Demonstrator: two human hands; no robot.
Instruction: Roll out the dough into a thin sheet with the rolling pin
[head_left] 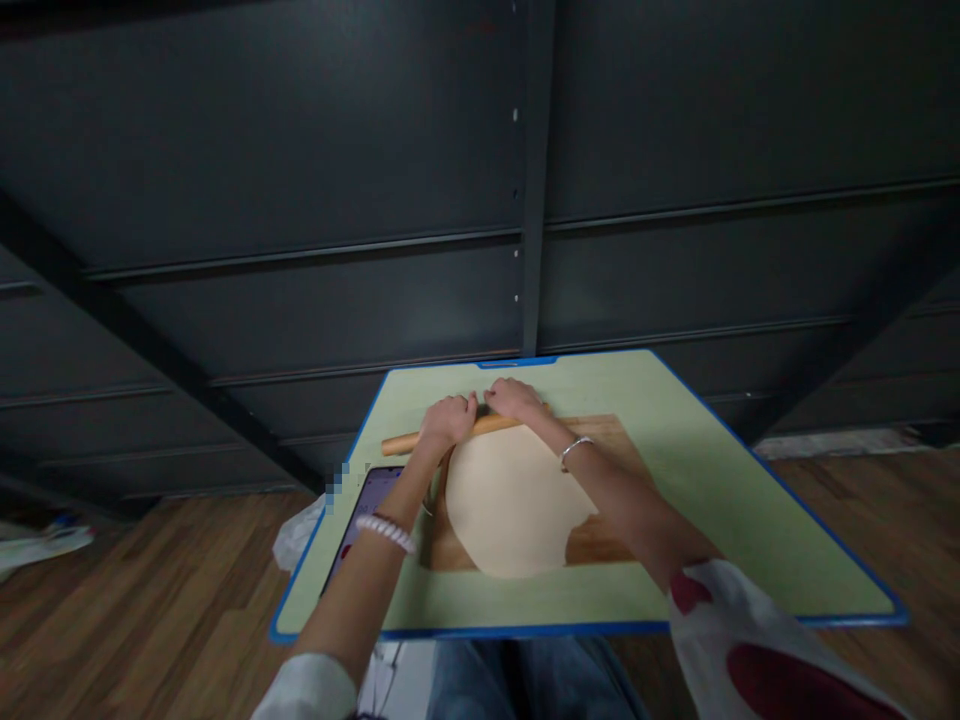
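A wooden rolling pin [401, 443] lies across the far edge of a wide, flat sheet of dough [510, 500]. My left hand [448, 418] is closed around the pin left of its middle. Close beside it, my right hand [514, 398] also grips the pin, fingers curled over it. The dough is pale and thin, with an uneven outline. It covers much of a wooden board [600, 540] and hangs slightly past the board's near edge. My right forearm hides part of the dough's right side.
The board rests on a pale green table [720, 530] with a blue rim. A phone [367, 500] lies at the left, partly under my left forearm. Dark metal panels [375, 300] stand behind the table. A white plastic bag [296, 535] is beyond the left edge.
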